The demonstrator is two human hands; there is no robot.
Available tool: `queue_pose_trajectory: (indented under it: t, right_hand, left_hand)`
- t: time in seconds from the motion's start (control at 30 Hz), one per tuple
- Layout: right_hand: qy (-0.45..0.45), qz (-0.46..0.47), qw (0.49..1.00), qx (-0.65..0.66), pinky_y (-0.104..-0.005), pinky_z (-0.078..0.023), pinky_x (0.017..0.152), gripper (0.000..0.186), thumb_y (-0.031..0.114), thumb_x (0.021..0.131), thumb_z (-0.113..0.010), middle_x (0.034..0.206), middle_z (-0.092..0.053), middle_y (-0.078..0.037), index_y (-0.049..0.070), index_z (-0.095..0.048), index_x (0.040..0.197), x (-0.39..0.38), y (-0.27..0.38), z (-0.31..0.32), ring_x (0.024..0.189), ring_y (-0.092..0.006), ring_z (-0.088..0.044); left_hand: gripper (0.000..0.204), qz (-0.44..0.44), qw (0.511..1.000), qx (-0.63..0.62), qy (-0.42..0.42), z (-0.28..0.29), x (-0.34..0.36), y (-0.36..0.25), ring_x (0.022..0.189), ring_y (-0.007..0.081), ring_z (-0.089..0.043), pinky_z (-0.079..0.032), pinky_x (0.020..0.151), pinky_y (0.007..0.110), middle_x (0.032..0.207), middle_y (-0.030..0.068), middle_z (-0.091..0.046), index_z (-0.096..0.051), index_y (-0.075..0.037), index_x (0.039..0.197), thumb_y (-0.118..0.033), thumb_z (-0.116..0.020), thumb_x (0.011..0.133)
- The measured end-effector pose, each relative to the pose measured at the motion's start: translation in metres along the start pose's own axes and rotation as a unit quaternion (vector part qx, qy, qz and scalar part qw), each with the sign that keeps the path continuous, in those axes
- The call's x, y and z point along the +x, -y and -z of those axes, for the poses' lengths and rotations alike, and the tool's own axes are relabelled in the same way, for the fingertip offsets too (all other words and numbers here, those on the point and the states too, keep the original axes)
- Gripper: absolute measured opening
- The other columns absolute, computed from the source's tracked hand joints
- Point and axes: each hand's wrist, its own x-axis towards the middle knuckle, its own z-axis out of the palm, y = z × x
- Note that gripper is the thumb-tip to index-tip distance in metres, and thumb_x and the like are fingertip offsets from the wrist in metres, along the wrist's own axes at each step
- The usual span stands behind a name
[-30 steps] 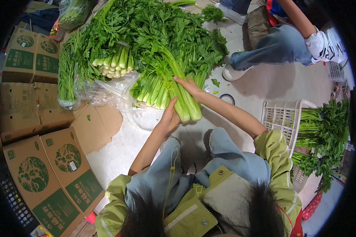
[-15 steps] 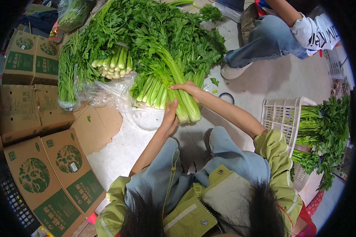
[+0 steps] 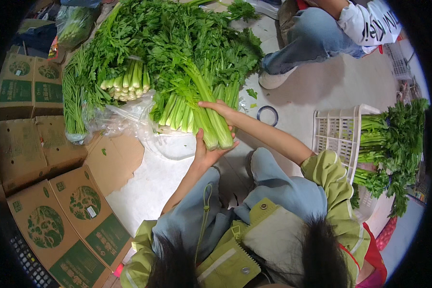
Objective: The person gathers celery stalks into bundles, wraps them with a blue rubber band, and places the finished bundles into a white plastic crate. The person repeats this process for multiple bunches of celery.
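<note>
Two thick pale-green celery heads [image 3: 211, 126] lie side by side in my hands, leafy ends pointing away and cut bases toward me. My left hand [image 3: 207, 152] cups the bases from below, its fingertips showing past their right side. Higher up, my right hand [image 3: 218, 110] is wrapped over the stalks from the right. Just beyond, a large heap of leafy celery [image 3: 192, 38] covers the floor, with thinner stalks [image 3: 180, 114] directly behind my left hand. A bundle with whitish cut ends [image 3: 129, 84] sits to the left in the heap.
Cardboard boxes [image 3: 43, 225] line the left side, near a flattened cardboard piece [image 3: 115, 156]. Clear plastic [image 3: 129, 115] and long green beans [image 3: 73, 96] lie by the heap. At right stand a tape roll [image 3: 268, 115], a white crate [image 3: 336, 132] of celery, and another person's leg [image 3: 307, 41].
My left hand has slid under the celery bases, and its fingers now show on their right side. The right hand keeps its hold. The whole view has shifted slightly.
</note>
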Motion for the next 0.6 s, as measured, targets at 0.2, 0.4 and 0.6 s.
queue_pose_trajectory:
  t: [0.2,0.4,0.6]
  right_hand:
    - [-0.3,0.248,0.851,-0.353,-0.0345,-0.046,0.07,0.041,0.022,0.083,-0.065,0.089,-0.06,-0.01,0.003,-0.05,0.116,-0.053,-0.06,0.084,0.081,-0.0245,-0.057]
    - [-0.422,0.235,0.628,-0.61,-0.0493,-0.026,0.096,0.042,0.029,0.074,-0.071,0.098,-0.055,-0.013,0.004,-0.054,0.102,-0.098,-0.131,0.15,0.105,-0.0291,-0.046]
    - [-0.247,0.193,0.905,-0.289,-0.0284,-0.042,0.069,0.018,0.018,0.088,-0.059,0.074,-0.056,-0.007,0.003,-0.056,0.098,-0.085,-0.089,0.139,0.07,-0.0186,-0.054]
  left_hand:
    - [0.086,0.006,0.999,0.037,-0.026,0.002,-0.005,-0.007,0.116,0.0346,-0.051,-0.04,0.1,0.055,0.128,0.0183,-0.05,-0.036,-0.007,0.139,-0.062,-0.062,0.077]
    - [0.084,-0.006,0.998,0.048,-0.031,0.007,-0.007,-0.007,0.118,0.0358,-0.049,-0.04,0.1,0.056,0.131,0.0207,-0.048,-0.033,-0.007,0.14,-0.062,-0.056,0.082]
    - [0.082,-0.005,0.998,0.06,-0.032,0.0,-0.006,-0.008,0.118,0.036,-0.05,-0.038,0.102,0.057,0.131,0.0201,-0.047,-0.032,-0.008,0.141,-0.062,-0.054,0.083]
